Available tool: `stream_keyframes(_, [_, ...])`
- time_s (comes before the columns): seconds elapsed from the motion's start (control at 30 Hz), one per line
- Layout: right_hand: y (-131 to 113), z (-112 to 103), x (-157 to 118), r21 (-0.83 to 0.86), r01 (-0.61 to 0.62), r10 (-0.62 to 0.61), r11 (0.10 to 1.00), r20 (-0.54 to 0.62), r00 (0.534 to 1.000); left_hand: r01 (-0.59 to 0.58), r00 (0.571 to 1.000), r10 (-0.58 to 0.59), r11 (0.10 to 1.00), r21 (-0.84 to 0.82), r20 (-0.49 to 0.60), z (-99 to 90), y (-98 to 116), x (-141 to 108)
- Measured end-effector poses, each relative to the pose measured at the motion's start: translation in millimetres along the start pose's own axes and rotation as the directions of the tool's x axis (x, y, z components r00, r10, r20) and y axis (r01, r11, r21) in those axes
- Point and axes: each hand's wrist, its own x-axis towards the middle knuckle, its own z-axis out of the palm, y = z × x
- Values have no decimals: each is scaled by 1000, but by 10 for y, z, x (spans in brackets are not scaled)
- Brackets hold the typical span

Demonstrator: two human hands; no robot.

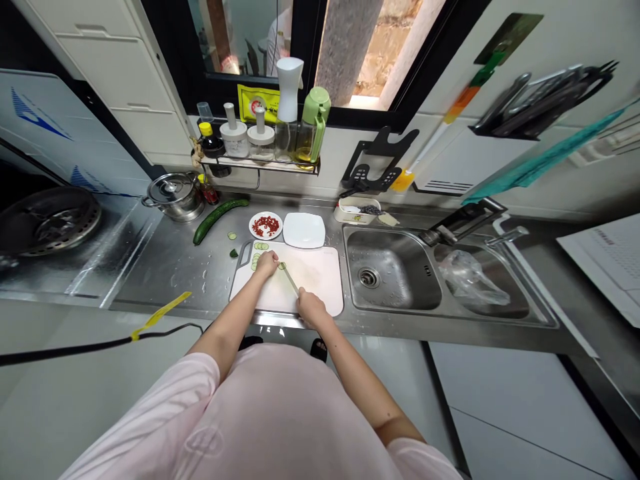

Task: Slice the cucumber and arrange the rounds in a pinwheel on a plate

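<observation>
At the left edge of the frame sits a dark round pan (33,220); left of centre, a lidded steel pot (183,207) stands beside a small red bottle (209,193) with a yellow cap. In the upper middle, a narrow shelf (257,164) carries two white-lidded jars (235,141), a white-topped bottle (289,93) and a green-topped bottle (314,117). Right of centre, a clear plastic bag (467,279) lies in the right basin of a double sink (400,290). A teal cloth (545,168) hangs at upper right; a black cable (75,351) with a yellow tag (163,313) crosses the lower left.
</observation>
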Motion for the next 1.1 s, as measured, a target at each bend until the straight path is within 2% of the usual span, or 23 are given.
stream_keyframes(0.27, [49, 5, -31, -22, -10, 11, 1000, 28, 1000, 9, 1000, -9, 1000, -2, -8, 39, -31, 40])
stream_keyframes(0.67, [-2, -8, 43, -20, -6, 6, 1000, 15, 1000, 2, 1000, -2, 1000, 11, 1, 45, -25, 48])
stream_keyframes(1.1, [-16, -124, 16, -8, -20, 21, 1000, 51, 998, -17, 1000, 17, 1000, 14, 1, 60, -48, 63])
